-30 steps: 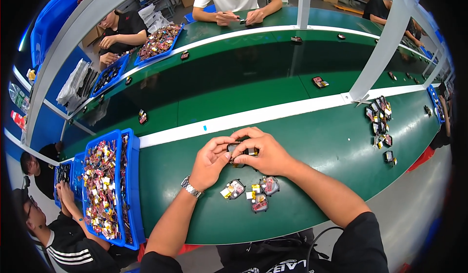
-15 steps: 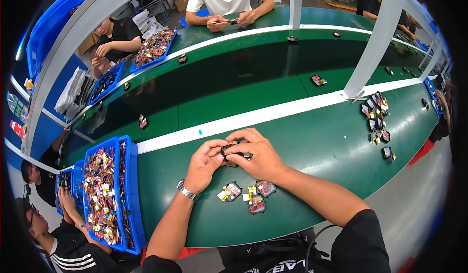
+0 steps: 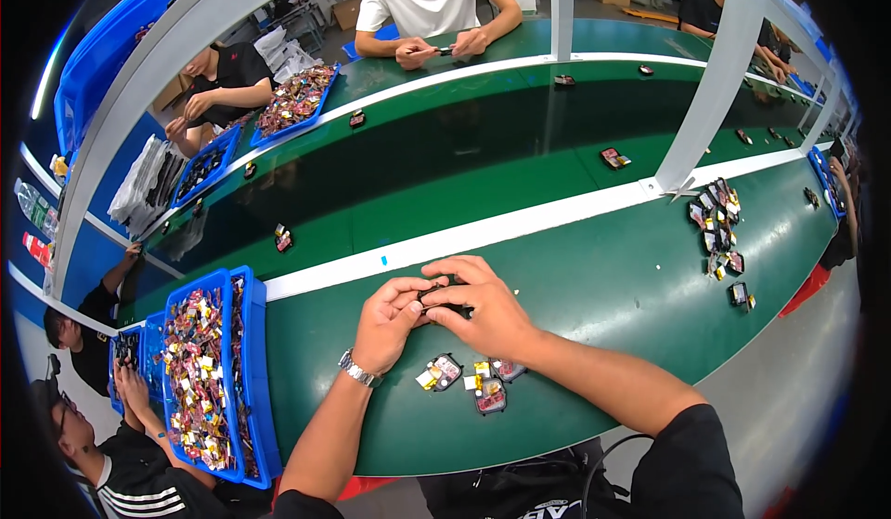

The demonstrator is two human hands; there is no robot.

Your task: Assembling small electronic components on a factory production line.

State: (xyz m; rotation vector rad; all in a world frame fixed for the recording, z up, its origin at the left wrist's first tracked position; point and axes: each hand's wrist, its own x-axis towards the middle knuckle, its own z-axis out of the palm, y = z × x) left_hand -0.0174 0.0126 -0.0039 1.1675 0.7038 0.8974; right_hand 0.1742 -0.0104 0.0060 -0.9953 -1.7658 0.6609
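Both my hands are together over the green table, closed around a small black plastic casing [image 3: 429, 292], which the fingers largely cover. My left hand [image 3: 385, 326], with a metal watch at the wrist, grips its left side with thumb and fingers. From the right, my right hand [image 3: 487, 310] reaches over it, fingers bent across the top and thumb below. Just nearer to me lie a black casing with pink and white parts [image 3: 445, 371], a second similar casing [image 3: 490, 396] and a third [image 3: 508, 369], partly hidden by my right forearm.
Stacked blue trays [image 3: 262, 398] heaped with small wired parts stand at left. A pile of casings [image 3: 715, 227] lies at right. Beyond the white rail [image 3: 390, 250], a belt carries scattered casings [image 3: 614, 158]. White posts [image 3: 715, 83] rise overhead; other people work around.
My fingers have shifted around the casing, and less of it shows now. Casings on the belt have moved slightly to the right. The whole view has tilted a little.
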